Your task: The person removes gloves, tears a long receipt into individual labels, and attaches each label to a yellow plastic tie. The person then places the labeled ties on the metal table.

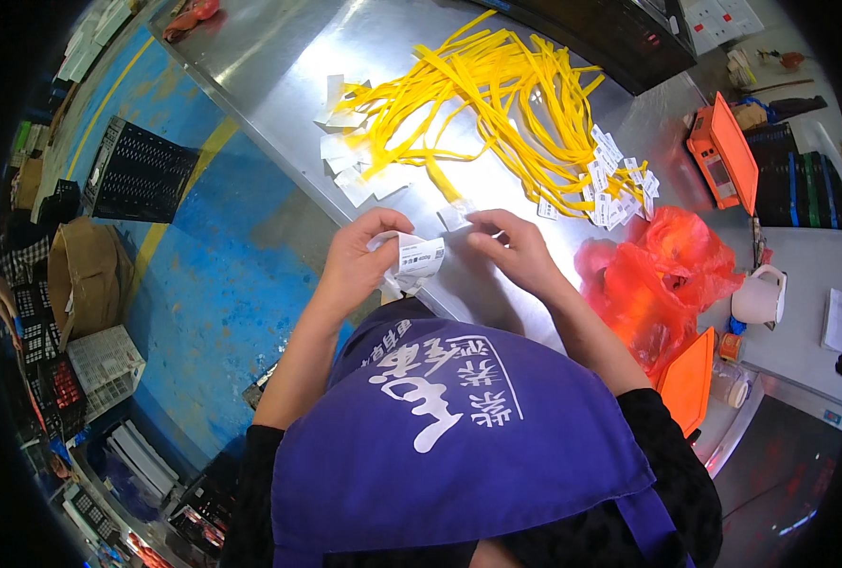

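Observation:
Between the thumb and fingers of my left hand is a curling strip of white printed labels, held over the near edge of the metal table. My right hand pinches the edge of a single white label, which lies at the end of a yellow strap. Beyond both hands spreads a tangled pile of flat yellow straps. White labels cluster on the straps' right ends, and larger blank-looking white pieces lie at their left ends.
Red plastic bags lie right of my right arm. An orange scale, a white mug and an orange tray stand farther right. A black box sits at the table's back. Black crates rest on the blue floor at left.

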`<act>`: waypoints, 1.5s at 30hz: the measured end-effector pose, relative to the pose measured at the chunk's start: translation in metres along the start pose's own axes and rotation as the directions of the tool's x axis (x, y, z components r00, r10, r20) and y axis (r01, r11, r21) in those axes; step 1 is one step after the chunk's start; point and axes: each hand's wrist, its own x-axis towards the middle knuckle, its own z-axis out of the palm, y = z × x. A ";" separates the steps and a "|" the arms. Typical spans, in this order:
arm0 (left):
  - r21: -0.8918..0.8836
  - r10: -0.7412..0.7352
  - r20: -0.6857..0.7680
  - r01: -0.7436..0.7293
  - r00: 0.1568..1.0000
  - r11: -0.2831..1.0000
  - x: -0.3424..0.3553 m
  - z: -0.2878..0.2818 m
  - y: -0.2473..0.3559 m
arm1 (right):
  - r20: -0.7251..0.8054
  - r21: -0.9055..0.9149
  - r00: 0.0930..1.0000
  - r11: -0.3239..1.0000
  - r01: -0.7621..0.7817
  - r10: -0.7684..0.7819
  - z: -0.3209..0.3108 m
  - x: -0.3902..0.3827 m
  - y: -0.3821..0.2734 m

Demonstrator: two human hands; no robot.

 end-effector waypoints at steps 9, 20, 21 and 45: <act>0.150 -0.095 -0.029 0.099 0.995 0.984 -0.001 -0.002 -0.003 | -0.087 0.511 0.994 0.859 -0.017 0.071 0.007 0.024 -0.003; 0.153 -0.136 0.006 0.133 0.991 0.979 -0.015 -0.021 -0.022 | 0.010 -0.283 0.994 0.953 0.111 -0.113 -0.020 0.084 0.008; 0.171 -0.141 -0.007 0.140 0.990 0.975 -0.016 -0.021 -0.022 | -0.004 -0.275 0.995 0.956 0.099 -0.104 -0.015 0.086 0.011; -0.218 -0.083 -0.075 0.064 0.994 0.974 -0.024 -0.054 0.011 | -0.558 -0.787 0.826 0.366 -0.496 -0.082 -0.133 0.023 0.046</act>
